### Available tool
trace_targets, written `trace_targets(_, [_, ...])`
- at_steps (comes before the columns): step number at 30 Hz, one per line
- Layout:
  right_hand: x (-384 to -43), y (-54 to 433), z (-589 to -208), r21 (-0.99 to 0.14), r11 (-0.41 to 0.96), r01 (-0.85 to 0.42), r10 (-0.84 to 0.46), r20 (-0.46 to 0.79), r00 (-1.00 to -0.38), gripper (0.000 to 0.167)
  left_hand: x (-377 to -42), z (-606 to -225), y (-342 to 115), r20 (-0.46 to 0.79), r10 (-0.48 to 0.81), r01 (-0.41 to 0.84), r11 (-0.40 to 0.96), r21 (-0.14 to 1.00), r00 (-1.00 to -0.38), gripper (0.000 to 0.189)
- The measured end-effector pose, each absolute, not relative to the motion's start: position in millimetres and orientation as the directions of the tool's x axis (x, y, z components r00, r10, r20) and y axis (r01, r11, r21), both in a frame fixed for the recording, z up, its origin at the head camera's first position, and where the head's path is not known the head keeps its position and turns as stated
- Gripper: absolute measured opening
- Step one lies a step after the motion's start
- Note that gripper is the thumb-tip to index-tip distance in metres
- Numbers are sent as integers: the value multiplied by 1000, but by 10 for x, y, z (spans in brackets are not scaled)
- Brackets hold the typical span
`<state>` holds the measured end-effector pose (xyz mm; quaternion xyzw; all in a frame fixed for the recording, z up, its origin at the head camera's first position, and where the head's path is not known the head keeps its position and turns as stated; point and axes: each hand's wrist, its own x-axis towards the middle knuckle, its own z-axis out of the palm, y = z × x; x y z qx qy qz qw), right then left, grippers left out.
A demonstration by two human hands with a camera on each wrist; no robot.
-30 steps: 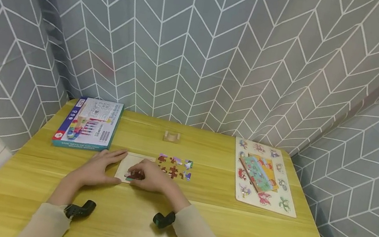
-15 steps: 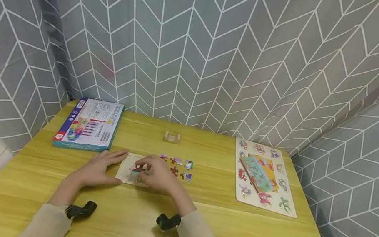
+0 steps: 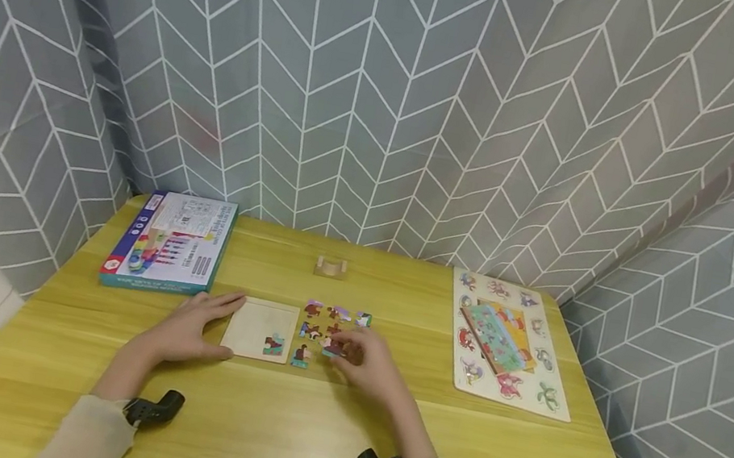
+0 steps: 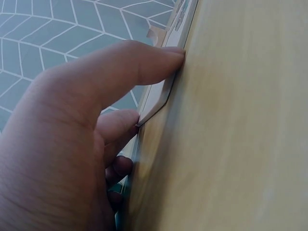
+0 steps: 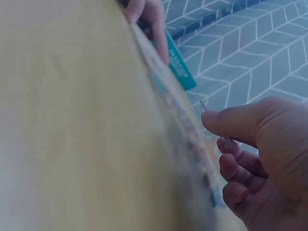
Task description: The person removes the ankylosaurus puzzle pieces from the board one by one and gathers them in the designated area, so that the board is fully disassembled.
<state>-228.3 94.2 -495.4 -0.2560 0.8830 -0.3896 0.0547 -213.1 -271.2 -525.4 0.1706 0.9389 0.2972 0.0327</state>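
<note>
A pale wooden puzzle tray (image 3: 246,326) lies on the table, with a teal and brown jigsaw piece (image 3: 274,344) in its lower right corner. My left hand (image 3: 195,328) holds the tray at its left side, thumb at the near corner and index finger at the far one; the left wrist view shows the thumb (image 4: 161,65) on the tray's edge. Right of the tray, my right hand (image 3: 367,360) pinches a purple and teal jigsaw piece (image 3: 332,347) between thumb and index finger. Seen edge-on in the right wrist view, that piece is a thin sliver.
Several loose jigsaw pieces (image 3: 310,330) lie between tray and right hand. A boxed set (image 3: 176,244) stands at the back left, a small wooden block (image 3: 331,266) at the back middle. On the right, an animal puzzle board (image 3: 476,338) carries smaller picture boards (image 3: 499,336).
My right hand has moved right, off the tray to the loose pieces, and pinches a piece there. The piece it was handling now lies in the tray's lower right corner. The left hand stays put.
</note>
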Motion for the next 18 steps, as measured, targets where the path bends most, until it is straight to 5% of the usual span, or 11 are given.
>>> trace_targets(5, [-2185,1005,-5089,-757,551,-351,-472,64,-879,33,-2119,-5244,-2719,43,337,302,770,562,-940,97])
trace_targets(18, [-2172,1061,-5256,-699,564,-440,-502,133,-855,33,-2124,-5252,-2721,46,340,306,770,559,-939,97])
